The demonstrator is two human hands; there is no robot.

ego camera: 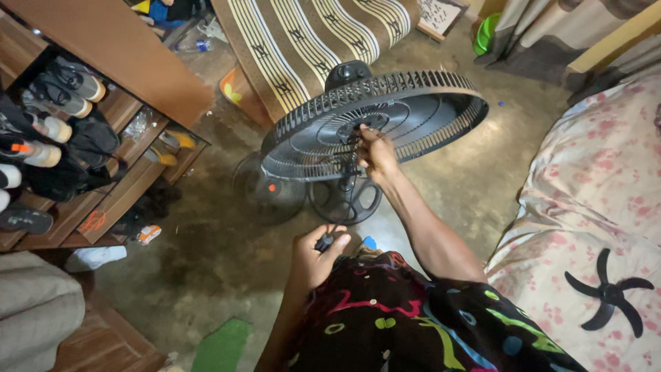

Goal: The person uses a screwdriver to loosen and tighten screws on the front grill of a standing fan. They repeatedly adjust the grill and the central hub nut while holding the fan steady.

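A concrete floor (206, 255) fills the middle of the view, with a bed (592, 207) in flowered sheets to the right, a wooden shoe rack (103, 200) to the left and a striped mat (310, 41) beyond. Between them stands a black pedestal fan (344, 193) whose rear guard (375, 124), a wide shallow bowl of ribs, is tilted open toward the person, its front cover and blades off. The fan blade (609, 295) lies flat on the bed, well apart from the fan and to the right of both arms. The right hand (377, 153) reaches forward and up into the centre of the guard, fingers pinched on the hub there. The left hand (313, 258) sits lower and nearer the body, closed around a small dark object (323, 241), perhaps a tool handle; what it is cannot be told. The right hand is the nearer to the blade
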